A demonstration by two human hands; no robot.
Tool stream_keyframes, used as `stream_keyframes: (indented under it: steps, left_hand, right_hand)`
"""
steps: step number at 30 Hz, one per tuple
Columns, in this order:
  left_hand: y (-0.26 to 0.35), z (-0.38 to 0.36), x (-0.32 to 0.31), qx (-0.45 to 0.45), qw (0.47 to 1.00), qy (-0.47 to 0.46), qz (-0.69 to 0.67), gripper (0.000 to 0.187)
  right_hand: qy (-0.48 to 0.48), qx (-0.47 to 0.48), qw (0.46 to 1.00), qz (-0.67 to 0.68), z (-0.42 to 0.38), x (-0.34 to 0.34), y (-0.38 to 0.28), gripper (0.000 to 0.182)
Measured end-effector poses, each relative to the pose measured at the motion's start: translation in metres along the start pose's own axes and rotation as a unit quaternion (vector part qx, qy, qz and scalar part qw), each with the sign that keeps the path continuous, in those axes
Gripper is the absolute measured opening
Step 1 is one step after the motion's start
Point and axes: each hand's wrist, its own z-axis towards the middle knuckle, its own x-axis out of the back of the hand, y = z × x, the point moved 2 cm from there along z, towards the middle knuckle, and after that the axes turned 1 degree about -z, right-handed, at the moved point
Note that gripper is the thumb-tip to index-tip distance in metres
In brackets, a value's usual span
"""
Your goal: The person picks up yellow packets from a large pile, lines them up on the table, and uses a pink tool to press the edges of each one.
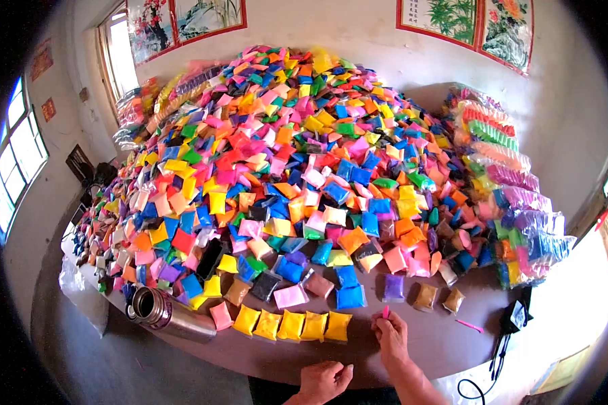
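My right hand is over the table's front part, fingers closed around a small pink plastic stick whose tip points up. Just left of it lies a row of several yellow clay packets, side by side and nearly touching. My left hand is curled into a loose fist at the table's near edge, thumb out to the right, with nothing visible in it. Beyond the right hand lie a purple packet and two brown packets. A pink packet sits at the row's left end.
A huge heap of coloured packets covers most of the table. Stacked bagged packets line its right side. A steel flask lies at front left. Another pink stick and a black device with cable are at right.
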Motion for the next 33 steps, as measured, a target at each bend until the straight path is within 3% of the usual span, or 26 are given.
stream_keyframes:
  steps: [3, 5, 6, 8, 10, 12, 14, 16, 17, 20, 23, 24, 25, 26, 29, 30, 31, 32, 33]
  left_hand:
    - [0.002, 0.005, -0.005, 0.011, 1.000, -0.017, 0.010, 0.032]
    - [-0.004, 0.014, -0.013, -0.007, 0.988, -0.154, -0.023, 0.029]
    - [-0.004, 0.017, -0.014, 0.006, 0.989, -0.144, -0.016, 0.029]
    - [-0.003, 0.021, -0.022, -0.033, 0.971, -0.236, -0.006, 0.027]
    - [-0.007, 0.023, -0.031, -0.042, 0.976, -0.214, -0.020, 0.025]
    - [-0.012, 0.020, -0.036, -0.058, 0.977, -0.199, -0.040, 0.024]
    - [-0.018, 0.017, -0.041, -0.079, 0.974, -0.213, -0.023, 0.022]
    - [-0.026, 0.013, -0.048, -0.056, 0.970, -0.231, -0.045, 0.021]
    - [-0.028, 0.011, -0.050, -0.038, 0.964, -0.253, -0.071, 0.021]
    - [-0.015, 0.014, -0.036, -0.016, 0.965, -0.229, -0.124, 0.020]
    - [-0.033, 0.008, -0.071, 0.052, 0.960, -0.241, -0.135, 0.023]
    - [-0.084, -0.014, -0.140, -0.029, 0.954, -0.287, 0.088, 0.025]
    - [-0.133, -0.036, -0.208, -0.158, 0.860, -0.291, 0.389, 0.027]
    - [-0.179, -0.055, -0.271, -0.262, 0.738, -0.267, 0.562, 0.030]
    - [-0.050, -0.001, -0.103, -0.288, 0.809, -0.084, 0.506, 0.039]
    - [-0.043, 0.004, -0.083, -0.286, 0.810, -0.084, 0.506, 0.039]
    - [-0.040, 0.009, -0.066, -0.180, 0.963, -0.126, 0.159, 0.041]
    - [-0.039, 0.012, -0.056, -0.046, 0.965, -0.147, -0.213, 0.044]
    - [-0.033, 0.013, -0.050, -0.044, 0.965, -0.146, -0.213, 0.044]
  right_hand:
    - [0.027, -0.047, 0.998, 0.023, 0.002, -0.002, -0.005, 0.014]
    - [0.027, -0.045, 0.999, 0.002, 0.006, -0.001, -0.003, 0.015]
    - [0.032, -0.040, 0.999, -0.017, 0.008, 0.000, -0.001, 0.017]
    - [-0.009, -0.048, 0.999, 0.011, 0.011, -0.001, 0.001, 0.016]
    - [-0.037, 0.027, 0.997, -0.061, 0.012, -0.010, -0.005, 0.013]
    - [-0.061, 0.034, 0.995, -0.075, 0.013, -0.028, -0.014, 0.011]
    - [-0.129, 0.166, 0.954, -0.215, 0.017, -0.053, -0.026, 0.013]
    - [-0.181, 0.197, 0.913, -0.308, 0.006, -0.094, -0.059, 0.015]
    - [-0.215, 0.199, 0.904, -0.311, 0.003, -0.116, -0.066, 0.015]
    - [-0.291, 0.349, 0.823, -0.343, 0.003, -0.182, -0.074, 0.014]
    - [-0.324, 0.354, 0.823, -0.304, 0.002, -0.246, -0.068, 0.020]
    - [-0.301, 0.408, 0.803, -0.314, 0.003, -0.264, -0.062, 0.019]
    - [-0.299, 0.399, 0.809, -0.311, 0.004, -0.278, -0.060, 0.019]
    - [-0.297, 0.389, 0.816, -0.309, 0.006, -0.289, -0.056, 0.018]
    - [-0.232, 0.443, 0.813, -0.299, 0.038, -0.319, -0.023, 0.018]
    - [-0.234, 0.442, 0.812, -0.300, 0.050, -0.328, -0.018, 0.018]
    - [-0.209, 0.421, 0.821, -0.325, 0.067, -0.334, -0.017, 0.017]
    - [-0.183, 0.398, 0.828, -0.351, 0.085, -0.339, -0.014, 0.017]
    - [-0.171, 0.390, 0.834, -0.351, 0.107, -0.342, -0.007, 0.017]
